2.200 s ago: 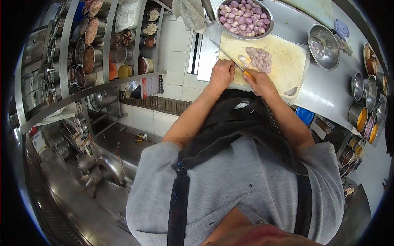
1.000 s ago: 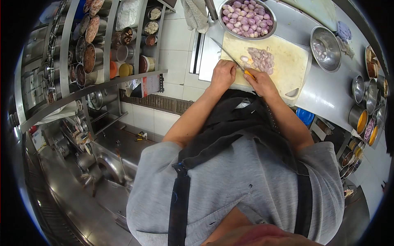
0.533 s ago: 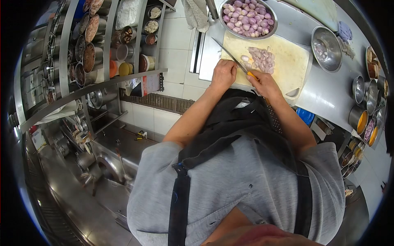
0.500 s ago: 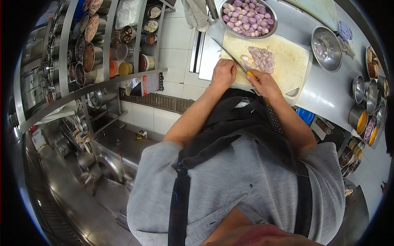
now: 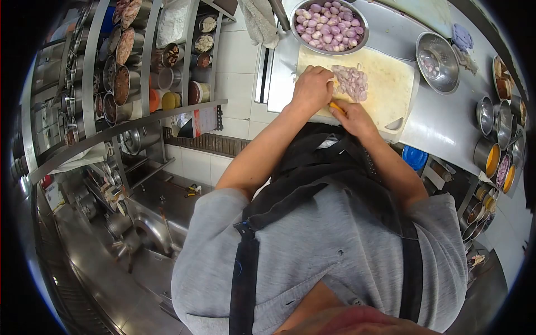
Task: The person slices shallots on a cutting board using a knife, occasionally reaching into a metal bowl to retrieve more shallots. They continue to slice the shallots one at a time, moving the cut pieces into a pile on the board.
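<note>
My right hand (image 5: 357, 120) is closed round the orange handle of a knife (image 5: 336, 106); most of its blade is hidden. My left hand (image 5: 312, 89) lies over the left part of the pale yellow cutting board (image 5: 393, 92), fingers curled down. Whatever is under those fingers is out of sight. Just right of my left hand is a pile of sliced shallots (image 5: 353, 84) on the board. Beyond the board's far edge stands a metal bowl (image 5: 363, 40) heaped with peeled purple shallots (image 5: 329, 25).
A metal colander (image 5: 438, 61) with a few pieces in it sits right of the board. Several small metal bowls (image 5: 484, 117) line the counter's right side. On the left, a metal rack (image 5: 139, 119) holds containers of food. A grey towel (image 5: 258, 22) hangs at the counter's far left.
My left hand has moved forward and right, over the spot where whole shallot pieces lay and over the blade. The knife's blade, plainly visible before, is now mostly covered.
</note>
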`<state>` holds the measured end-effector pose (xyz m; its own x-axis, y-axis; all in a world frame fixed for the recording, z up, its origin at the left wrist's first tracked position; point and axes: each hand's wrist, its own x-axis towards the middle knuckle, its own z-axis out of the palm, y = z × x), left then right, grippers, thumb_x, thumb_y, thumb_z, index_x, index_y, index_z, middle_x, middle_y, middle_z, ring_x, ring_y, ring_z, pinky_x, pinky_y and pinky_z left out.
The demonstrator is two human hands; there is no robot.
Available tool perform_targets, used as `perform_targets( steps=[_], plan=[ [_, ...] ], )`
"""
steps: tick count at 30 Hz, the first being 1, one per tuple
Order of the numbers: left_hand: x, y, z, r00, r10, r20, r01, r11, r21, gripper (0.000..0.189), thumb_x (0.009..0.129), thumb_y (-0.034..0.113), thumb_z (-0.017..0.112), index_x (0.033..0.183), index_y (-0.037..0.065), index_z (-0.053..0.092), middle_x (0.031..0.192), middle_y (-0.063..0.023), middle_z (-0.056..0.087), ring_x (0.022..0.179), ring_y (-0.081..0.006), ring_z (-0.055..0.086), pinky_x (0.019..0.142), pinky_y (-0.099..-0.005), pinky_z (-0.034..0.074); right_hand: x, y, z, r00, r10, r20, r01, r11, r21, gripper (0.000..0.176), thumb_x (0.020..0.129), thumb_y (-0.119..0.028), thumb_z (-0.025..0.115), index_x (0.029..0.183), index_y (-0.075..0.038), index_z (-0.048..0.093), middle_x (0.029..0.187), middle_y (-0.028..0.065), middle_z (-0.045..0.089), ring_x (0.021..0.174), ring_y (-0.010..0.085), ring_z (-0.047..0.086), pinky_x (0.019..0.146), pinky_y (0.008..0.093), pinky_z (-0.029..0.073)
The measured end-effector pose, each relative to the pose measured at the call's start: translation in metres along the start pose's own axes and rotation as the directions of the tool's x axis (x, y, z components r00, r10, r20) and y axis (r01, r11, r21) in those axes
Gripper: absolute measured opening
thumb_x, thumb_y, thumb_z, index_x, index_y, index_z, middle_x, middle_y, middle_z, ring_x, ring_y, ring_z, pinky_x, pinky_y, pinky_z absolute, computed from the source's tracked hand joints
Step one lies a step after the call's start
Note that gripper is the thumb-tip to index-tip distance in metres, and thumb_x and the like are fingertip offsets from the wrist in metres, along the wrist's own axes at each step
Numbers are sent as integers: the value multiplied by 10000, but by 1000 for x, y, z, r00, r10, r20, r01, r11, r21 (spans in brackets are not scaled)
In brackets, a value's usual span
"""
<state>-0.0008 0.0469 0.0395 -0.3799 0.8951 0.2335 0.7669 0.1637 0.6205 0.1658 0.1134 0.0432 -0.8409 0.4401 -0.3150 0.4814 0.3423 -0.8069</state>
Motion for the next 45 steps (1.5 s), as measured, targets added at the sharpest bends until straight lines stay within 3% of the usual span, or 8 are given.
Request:
perform_targets(
  steps=[2,6,11,13,17,22,32,45],
  plan=[
    [9,-4,12,974,-57,219,17,983,183,169,782,124,640,898,6,675,929,-174,661,894,-366,609,814,-432,512,0,4,10,998,-62,-12,62,998,-11,328,931,-258,593,1133,-7,653,992,243,669,901,397,642,811,423,500],
    [11,-19,31,964,-87,250,38,980,195,192,779,111,633,930,5,682,900,-173,668,869,-354,623,810,-455,509,-5,13,8,993,-115,-41,114,993,-30,328,930,-254,592,1136,-5,651,1035,239,665,940,400,635,844,422,498],
    [5,-16,-5,986,-166,9,165,974,-158,160,828,109,662,948,4,654,786,-176,679,750,-334,680,696,-414,543,-16,28,-14,997,20,-76,-22,999,-25,338,930,-274,600,1144,-18,653,988,243,669,906,400,642,802,431,500],
    [-7,-12,-12,950,-286,125,303,940,-158,150,843,112,674,942,4,639,788,-177,682,733,-337,686,668,-394,547,-18,29,-21,988,84,-127,-90,995,-40,345,929,-290,608,1153,-31,654,939,244,671,875,400,646,776,433,500],
    [-36,-32,10,946,-220,240,244,967,-73,163,828,124,693,939,15,642,781,-164,673,704,-333,671,668,-395,540,-16,21,-18,991,55,-120,-58,998,-25,348,930,-304,610,1157,-43,654,909,233,672,848,396,646,760,427,501],
    [-42,-32,5,996,-83,14,83,995,-47,129,833,123,698,891,14,662,808,-169,654,777,-346,636,712,-423,516,-17,5,-15,995,68,-70,-69,998,-10,341,936,-307,603,1142,-40,655,902,227,669,831,393,643,745,428,496],
    [-48,-32,8,996,-76,35,77,997,-18,80,801,53,674,868,15,654,837,-153,662,814,-359,608,729,-450,496,6,20,6,991,-106,-82,99,992,-84,319,935,-303,594,1082,-27,659,888,237,663,843,412,636,745,447,492],
    [-50,-33,8,998,-56,7,57,998,-39,66,757,-6,619,819,4,640,824,-160,651,814,-347,594,771,-427,493,19,5,3,995,-69,-70,64,995,-74,305,931,-293,599,1066,-27,664,887,242,663,856,412,636,751,453,495]
  ],
)
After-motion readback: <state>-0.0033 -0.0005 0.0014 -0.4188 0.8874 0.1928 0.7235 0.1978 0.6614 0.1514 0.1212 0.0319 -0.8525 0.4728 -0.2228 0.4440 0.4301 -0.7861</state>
